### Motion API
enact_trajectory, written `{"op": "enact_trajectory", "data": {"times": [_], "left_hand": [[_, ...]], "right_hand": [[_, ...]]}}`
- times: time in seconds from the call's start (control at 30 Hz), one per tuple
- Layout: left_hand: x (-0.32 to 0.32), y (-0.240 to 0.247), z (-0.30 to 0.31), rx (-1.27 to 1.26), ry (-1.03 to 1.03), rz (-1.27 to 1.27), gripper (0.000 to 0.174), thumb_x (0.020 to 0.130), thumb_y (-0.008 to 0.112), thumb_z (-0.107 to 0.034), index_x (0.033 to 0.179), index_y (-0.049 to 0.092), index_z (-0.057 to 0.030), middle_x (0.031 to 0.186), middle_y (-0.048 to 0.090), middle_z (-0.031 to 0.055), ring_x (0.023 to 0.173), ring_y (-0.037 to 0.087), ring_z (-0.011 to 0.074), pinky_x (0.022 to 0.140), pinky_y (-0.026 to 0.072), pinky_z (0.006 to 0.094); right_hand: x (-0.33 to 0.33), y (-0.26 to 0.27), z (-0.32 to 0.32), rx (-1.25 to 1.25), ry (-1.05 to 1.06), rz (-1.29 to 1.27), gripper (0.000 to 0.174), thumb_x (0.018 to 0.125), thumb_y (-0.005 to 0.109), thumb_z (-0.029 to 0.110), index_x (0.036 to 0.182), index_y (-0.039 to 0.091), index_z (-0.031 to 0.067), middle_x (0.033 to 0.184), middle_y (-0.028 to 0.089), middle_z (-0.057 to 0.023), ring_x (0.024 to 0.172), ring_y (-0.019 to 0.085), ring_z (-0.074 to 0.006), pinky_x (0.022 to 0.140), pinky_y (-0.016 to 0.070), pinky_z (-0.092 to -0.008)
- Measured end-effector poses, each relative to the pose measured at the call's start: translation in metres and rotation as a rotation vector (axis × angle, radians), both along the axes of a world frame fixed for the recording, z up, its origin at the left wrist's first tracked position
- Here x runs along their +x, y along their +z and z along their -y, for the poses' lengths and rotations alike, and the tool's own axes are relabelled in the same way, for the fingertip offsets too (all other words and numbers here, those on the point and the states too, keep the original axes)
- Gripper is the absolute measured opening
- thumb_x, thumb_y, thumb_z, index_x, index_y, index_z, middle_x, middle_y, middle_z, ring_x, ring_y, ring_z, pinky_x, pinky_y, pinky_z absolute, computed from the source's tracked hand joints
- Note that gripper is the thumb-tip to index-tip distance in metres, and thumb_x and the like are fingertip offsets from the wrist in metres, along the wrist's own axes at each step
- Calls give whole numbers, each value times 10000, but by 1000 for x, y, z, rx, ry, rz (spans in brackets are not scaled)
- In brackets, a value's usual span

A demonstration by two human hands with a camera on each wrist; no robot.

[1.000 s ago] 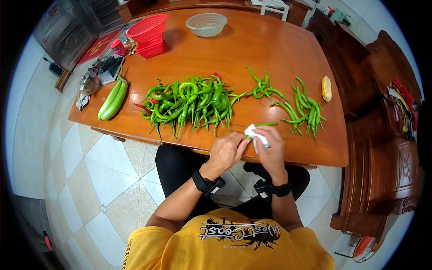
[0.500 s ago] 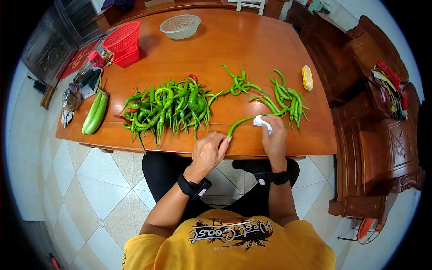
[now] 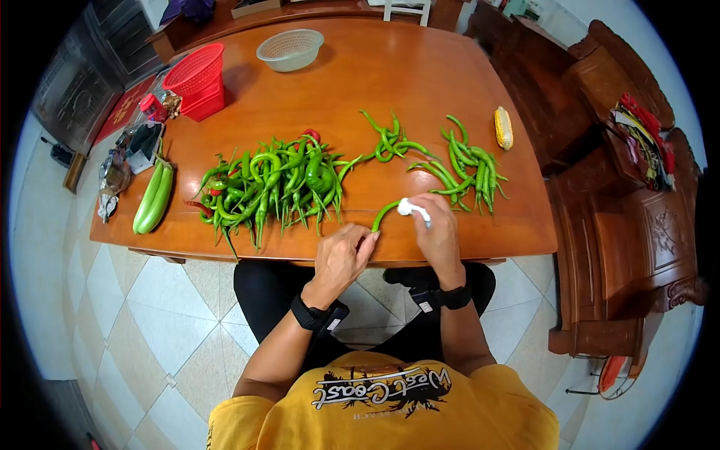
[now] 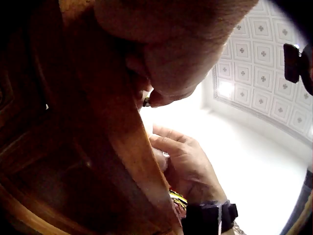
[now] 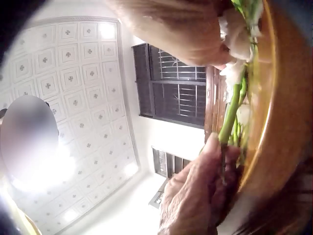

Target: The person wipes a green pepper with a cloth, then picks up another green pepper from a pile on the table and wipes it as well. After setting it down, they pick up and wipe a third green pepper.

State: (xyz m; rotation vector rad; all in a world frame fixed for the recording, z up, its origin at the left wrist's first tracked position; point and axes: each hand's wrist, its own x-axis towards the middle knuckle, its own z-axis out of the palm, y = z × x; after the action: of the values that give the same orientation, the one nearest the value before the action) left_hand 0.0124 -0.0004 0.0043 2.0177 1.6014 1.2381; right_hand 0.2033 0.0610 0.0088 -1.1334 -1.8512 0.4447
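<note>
Pinched at one end between the thumb and fingers of my left hand point(image 3: 343, 255) is a long green chili pepper point(image 3: 385, 214), held at the table's front edge. My right hand point(image 3: 439, 229) holds a crumpled white tissue point(image 3: 411, 208) against the pepper, a short way along from the left thumb. From the right wrist view, the tissue point(image 5: 234, 73) lies over the pepper point(image 5: 231, 115), and my left hand point(image 5: 193, 188) grips its lower end. Left of the hands spreads a big heap of green chilies point(image 3: 274, 180) with a few red ones. Smaller groups of chilies point(image 3: 484, 169) lie beyond the right hand.
Two pale green eggplants point(image 3: 154, 196) lie at the table's left, near jars and bags. A red basket point(image 3: 193, 69) and a pale strainer bowl point(image 3: 290, 51) stand at the back. An ear of corn point(image 3: 503, 127) rests near the right edge of the wooden table point(image 3: 360, 82).
The right hand slid the tissue away from the left hand along the pepper, then came partly back. The left hand keeps its pinch. The head view has shifted.
</note>
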Motion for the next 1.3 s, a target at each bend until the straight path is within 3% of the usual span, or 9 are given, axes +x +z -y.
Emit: {"op": "enact_trajectory", "data": {"times": [0.13, 0.3, 0.53, 0.8, 0.83, 0.97, 1.13, 1.2, 1.3], "left_hand": [[-6, 0, 1, -103, -28, 283, 178, 897, 704, -159, 843, 684, 10, 696, 610, 127, 556, 570, 245, 526, 442, 346], [-26, 35, 8, 138, 96, 303, 117, 880, 722, -86, 863, 696, 26, 682, 606, 91, 567, 547, 162, 521, 422, 292], [-73, 61, -9, 177, 442, 260, 148, 873, 740, -118, 879, 719, 29, 678, 650, 98, 569, 587, 148, 526, 452, 277], [-78, 54, -7, 153, 507, 203, 183, 867, 739, -113, 991, 716, 18, 651, 619, 81, 553, 563, 124, 511, 439, 274], [-73, 52, -7, 190, 453, 232, 180, 865, 739, -107, 1002, 717, 7, 654, 615, 75, 548, 554, 121, 508, 436, 272], [-44, 45, -4, 140, 190, 209, 204, 850, 739, -94, 1036, 714, -14, 766, 637, 104, 616, 591, 181, 557, 468, 294], [-10, 36, 4, -23, -162, 106, 384, 853, 751, -137, 1197, 653, 4, 1051, 645, 131, 746, 631, 234, 644, 517, 326], [-2, 34, 7, -193, -213, 105, 393, 848, 755, -142, 1201, 652, -5, 1079, 635, 140, 751, 637, 256, 657, 516, 334], [-2, 16, -1, -81, -183, 58, 300, 842, 746, -112, 1110, 685, 7, 954, 653, 150, 731, 636, 290, 656, 511, 359]], "right_hand": [[23, 2, -12, 43, -117, 105, 302, 825, 581, -63, 1121, 625, -23, 1131, 608, -211, 1051, 594, -404, 909, 487, -420], [34, 1, -21, -28, -141, 291, 377, 809, 565, -86, 1172, 613, 5, 1159, 603, -224, 1139, 554, -402, 987, 445, -426], [37, -1, -21, -99, -131, 303, 317, 811, 572, -72, 1113, 638, -6, 1086, 594, -222, 1027, 571, -412, 908, 464, -445], [27, 43, 0, 116, -91, -51, 330, 846, 546, -84, 1154, 640, -13, 1078, 612, -157, 1010, 612, -298, 902, 481, -359], [26, 44, 2, 139, -82, -82, 334, 851, 544, -84, 1163, 639, -14, 1087, 618, -143, 1011, 618, -269, 905, 482, -347], [13, 42, 19, -394, 199, -647, 315, 912, 565, -38, 1221, 618, -11, 1101, 642, -67, 986, 602, -112, 864, 485, -249], [6, 30, 23, -805, 467, -1031, 370, 925, 549, -11, 1294, 542, -37, 1099, 650, -60, 895, 595, -78, 738, 469, -201], [7, 23, 21, -863, 552, -1109, 376, 923, 546, -12, 1298, 534, -40, 1095, 650, -60, 869, 589, -78, 722, 466, -202], [11, 18, 18, -886, 531, -1059, 369, 925, 545, -10, 1292, 533, -46, 1086, 649, -65, 868, 591, -85, 728, 473, -208]]}}
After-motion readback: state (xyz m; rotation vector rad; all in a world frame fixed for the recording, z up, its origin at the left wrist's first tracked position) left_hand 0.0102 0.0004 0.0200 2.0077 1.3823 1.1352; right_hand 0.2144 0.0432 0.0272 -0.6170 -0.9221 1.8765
